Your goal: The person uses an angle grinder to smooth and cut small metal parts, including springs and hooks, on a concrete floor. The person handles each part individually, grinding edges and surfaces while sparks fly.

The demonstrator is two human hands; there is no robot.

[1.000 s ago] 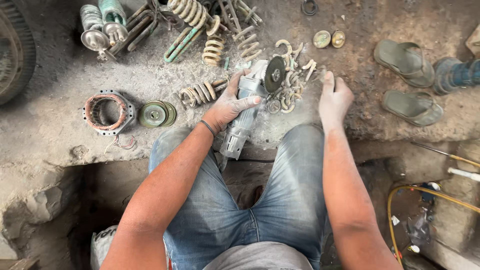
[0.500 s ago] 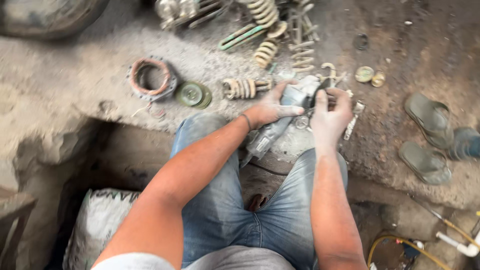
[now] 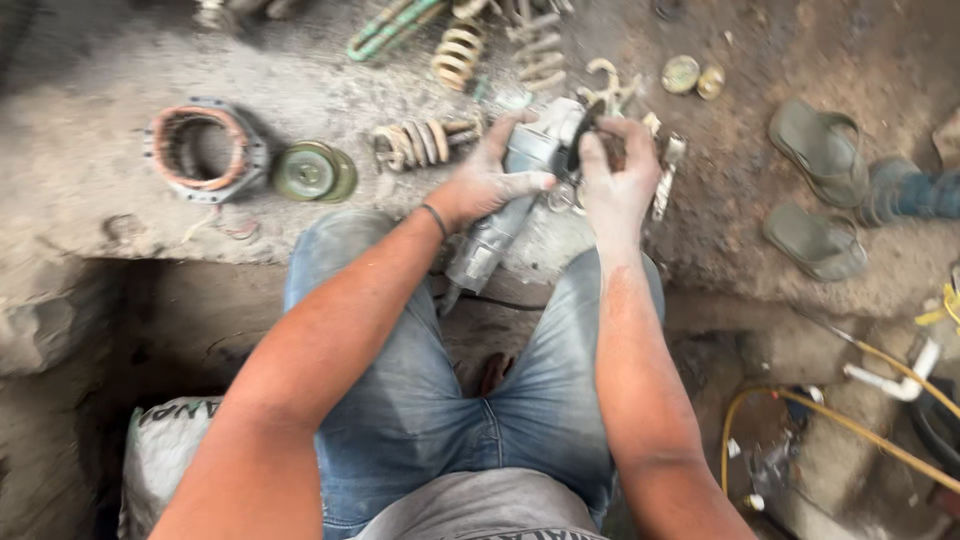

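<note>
Starting at the far left, a white woven sack [image 3: 165, 455] sits low beside the person's left knee, and above it on the dusty concrete ledge [image 3: 90, 160] lies a round grey metal motor housing with copper-coloured windings [image 3: 197, 148], with a green-grey metal disc [image 3: 315, 171] just beside it. Next comes a short rusty coil spring [image 3: 418, 142] lying on its side, and above it a pale yellow coil spring [image 3: 456, 52] near green-coated bent rods [image 3: 385, 30]. In the middle, over the blue jeans [image 3: 430, 400], the left hand [image 3: 487, 180] is wrapped around the body of a dusty grey angle grinder [image 3: 505, 215], fingers curled over its upper end and thumb across the front. The grinder lies tilted, its handle pointing down toward the gap between the knees and its head up at the ledge. The right hand [image 3: 618, 178] is at the grinder's head, fingers closed narrowly on the dark grinding disc [image 3: 583, 128] mounted there. Farther right, two small brass-coloured round caps [image 3: 693, 76] rest on the dirt, then a pair of grey-green sandals [image 3: 815, 185], and low at the right edge a yellow hose [image 3: 850, 425] curves over the ground.
</note>
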